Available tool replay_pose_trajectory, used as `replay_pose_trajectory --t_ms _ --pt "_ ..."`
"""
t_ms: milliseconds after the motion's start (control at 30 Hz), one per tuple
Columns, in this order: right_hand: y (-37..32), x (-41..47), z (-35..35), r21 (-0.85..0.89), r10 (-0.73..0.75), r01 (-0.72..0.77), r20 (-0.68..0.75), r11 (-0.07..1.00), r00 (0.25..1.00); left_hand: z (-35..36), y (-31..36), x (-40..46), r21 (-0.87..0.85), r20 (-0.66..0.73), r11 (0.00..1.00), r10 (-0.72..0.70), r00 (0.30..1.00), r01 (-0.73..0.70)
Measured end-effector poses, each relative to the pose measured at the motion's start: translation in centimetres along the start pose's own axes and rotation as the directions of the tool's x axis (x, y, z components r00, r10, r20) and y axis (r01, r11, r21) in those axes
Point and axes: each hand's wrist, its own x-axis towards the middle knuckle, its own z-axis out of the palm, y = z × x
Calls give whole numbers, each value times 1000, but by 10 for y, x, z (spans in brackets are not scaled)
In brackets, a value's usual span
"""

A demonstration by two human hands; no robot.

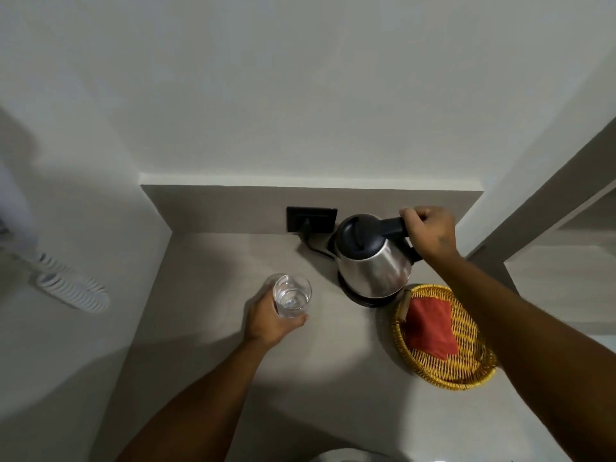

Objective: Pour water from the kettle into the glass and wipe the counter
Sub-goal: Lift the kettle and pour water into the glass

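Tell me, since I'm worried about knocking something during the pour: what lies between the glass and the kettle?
Nothing: in the head view only bare counter separates the glass, held by the left hand, from the kettle, gripped by the right hand.

I have the counter (206, 378) below me, walls behind it and to its left. The kettle (375, 265) sits on its base (361, 299) at the back right, just before the wall socket (311, 219), which lies behind and to its left with a plug in it. My right hand (430, 230) is on the kettle handle (393, 226). My left hand (270, 320) holds the glass (291, 295), left of and nearer than the kettle. The wicker basket (466, 368) lies right of the glass, in front of the kettle, with a cloth (431, 328) in it.
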Motion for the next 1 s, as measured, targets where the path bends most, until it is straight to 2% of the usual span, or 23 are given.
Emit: replay_pose_trajectory --t_ms 133,267,367,500,767,1000 --pt "-45 -4 13 -144 -212 226 111 963 971 -2 3 -1 4 2 1000 -3 1000 3" --pt "-80 -16 28 -247 -353 408 237 879 905 -5 8 -3 -32 1 999 3 1000 -3" --pt "-101 -25 40 -347 -442 541 327 766 835 -7 9 -5 -55 11 998 7 1000 -6" --pt "-120 -36 51 -478 -564 683 389 552 729 -7 10 -6 -60 18 998 -16 1000 17" --pt "-150 -46 61 -481 -661 839 546 255 514 -8 12 -7 -56 7 997 -49 999 49" --pt "-167 -55 69 -465 -640 874 630 144 440 -10 12 -6 -55 26 998 -35 999 36"
